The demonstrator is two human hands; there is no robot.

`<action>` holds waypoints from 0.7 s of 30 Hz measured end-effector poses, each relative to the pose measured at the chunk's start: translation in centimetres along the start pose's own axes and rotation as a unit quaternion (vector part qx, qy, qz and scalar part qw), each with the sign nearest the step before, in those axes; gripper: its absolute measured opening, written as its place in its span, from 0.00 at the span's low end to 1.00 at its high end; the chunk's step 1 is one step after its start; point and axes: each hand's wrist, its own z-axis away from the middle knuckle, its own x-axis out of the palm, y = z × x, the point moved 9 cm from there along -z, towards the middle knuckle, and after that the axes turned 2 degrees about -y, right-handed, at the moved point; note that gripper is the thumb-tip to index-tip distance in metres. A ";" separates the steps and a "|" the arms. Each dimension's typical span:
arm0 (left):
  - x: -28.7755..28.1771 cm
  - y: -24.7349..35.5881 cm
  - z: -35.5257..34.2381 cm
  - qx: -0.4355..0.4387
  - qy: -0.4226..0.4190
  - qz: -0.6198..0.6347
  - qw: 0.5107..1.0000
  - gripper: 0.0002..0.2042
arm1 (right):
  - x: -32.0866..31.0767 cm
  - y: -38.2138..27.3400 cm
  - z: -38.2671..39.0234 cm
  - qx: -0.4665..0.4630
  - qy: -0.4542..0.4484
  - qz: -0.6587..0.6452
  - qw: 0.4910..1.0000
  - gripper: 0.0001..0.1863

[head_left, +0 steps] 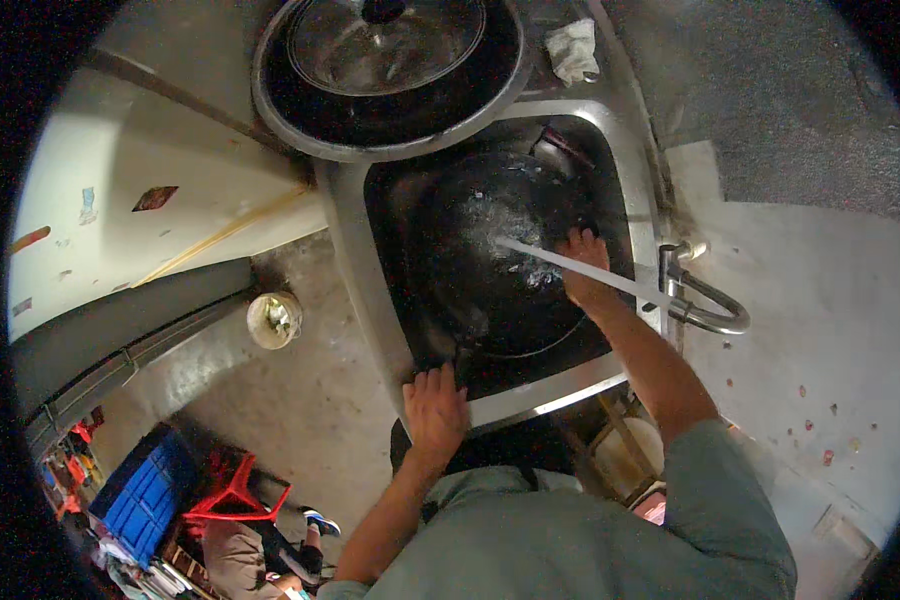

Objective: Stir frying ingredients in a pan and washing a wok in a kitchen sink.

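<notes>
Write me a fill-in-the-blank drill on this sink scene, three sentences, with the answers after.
1. The right hand is pressed inside the black ____ lying in the sink.
2. Water streams from the metal ____ at the sink's right edge.
3. The left hand grips the wok's near ____ at the sink's front edge.

Answers: wok; faucet; rim

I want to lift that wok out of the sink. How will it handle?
The black wok is wet under the tap stream, so probably slippery. It nearly fills the sink, so likely heavy. Its round bowl may rock; the left hand is at its handle, the right hand inside.
</notes>
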 end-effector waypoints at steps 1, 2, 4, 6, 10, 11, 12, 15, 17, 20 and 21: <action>0.1 -0.6 0.4 -0.010 0.000 -0.003 1.000 0.22 | -0.6 -2.4 -0.9 0.031 -0.163 -0.044 0.985 0.22; 0.1 -1.0 0.7 -0.017 0.003 -0.005 1.000 0.22 | -0.2 -3.9 0.0 0.063 -0.321 -0.082 0.942 0.25; -0.2 -0.1 -0.2 -0.005 0.010 0.000 1.000 0.22 | 4.8 -3.8 3.6 0.054 -0.306 -0.077 0.947 0.29; -0.1 -0.3 0.0 0.000 0.006 -0.021 1.000 0.22 | 5.5 -5.0 4.3 0.021 -0.293 -0.100 0.951 0.37; 0.4 -0.5 0.2 -0.024 -0.012 -0.020 0.999 0.23 | 5.0 -2.3 -0.5 0.060 -0.094 0.044 0.993 0.27; 0.6 -0.8 0.3 -0.029 -0.015 -0.023 0.999 0.23 | 4.3 -2.5 -2.7 0.057 -0.091 0.039 0.993 0.27; 0.8 -1.1 0.4 -0.035 -0.018 -0.025 0.999 0.23 | 2.7 -2.2 -5.1 0.102 -0.045 -0.047 0.993 0.24; 0.6 0.2 -0.4 -0.006 -0.031 -0.008 0.999 0.23 | 5.4 2.1 -9.3 0.236 0.077 -0.385 0.889 0.27; 1.0 -0.3 -0.3 -0.018 -0.036 -0.011 0.999 0.23 | 6.9 0.2 -10.8 0.283 0.133 -0.627 0.714 0.33; 1.2 -1.3 0.2 -0.032 -0.040 -0.004 0.999 0.24 | -1.2 -5.8 -14.1 0.244 0.223 -0.520 0.788 0.34; 1.1 -0.9 0.0 -0.024 -0.037 0.009 0.999 0.25 | -2.0 -6.3 -14.5 0.245 0.273 -0.492 0.789 0.30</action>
